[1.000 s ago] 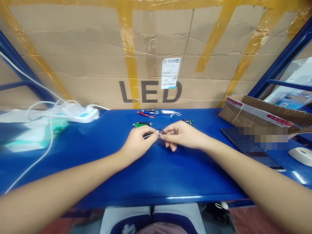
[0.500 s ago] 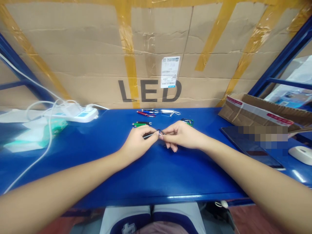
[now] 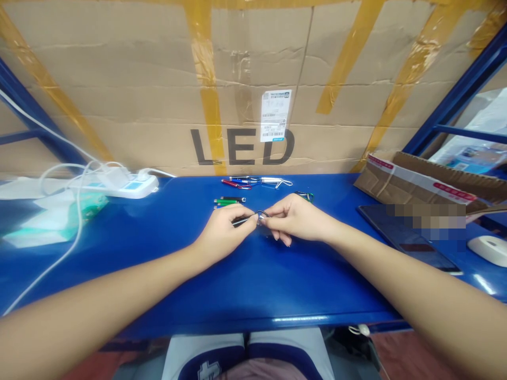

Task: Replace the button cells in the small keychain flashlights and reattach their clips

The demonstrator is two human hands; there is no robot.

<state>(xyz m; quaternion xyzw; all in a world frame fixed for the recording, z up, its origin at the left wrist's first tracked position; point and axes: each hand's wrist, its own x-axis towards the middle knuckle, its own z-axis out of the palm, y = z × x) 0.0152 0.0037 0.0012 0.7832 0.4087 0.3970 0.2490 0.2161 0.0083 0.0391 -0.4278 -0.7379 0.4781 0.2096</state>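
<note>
Head view, down over blue table [image 3: 253, 285]

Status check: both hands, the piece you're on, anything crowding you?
Left hand gripping slim dark stick. Right hand pinching black loop at the stick's end. Nearest clutter: green stick, just beyond left hand.

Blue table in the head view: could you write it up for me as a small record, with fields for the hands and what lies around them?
Surface: blue table
Left hand: holds a slim dark stick
Right hand: pinches a dark loop beside the left fingertips; finer detail too small to tell
Just beyond the hands: green stick, black stick
Farther back: red pen-like item, silver pen-like item
Left side: white power strip
Right side: open cardboard box, dark flat device, white mouse
Backdrop: cardboard printed "LED"
</note>
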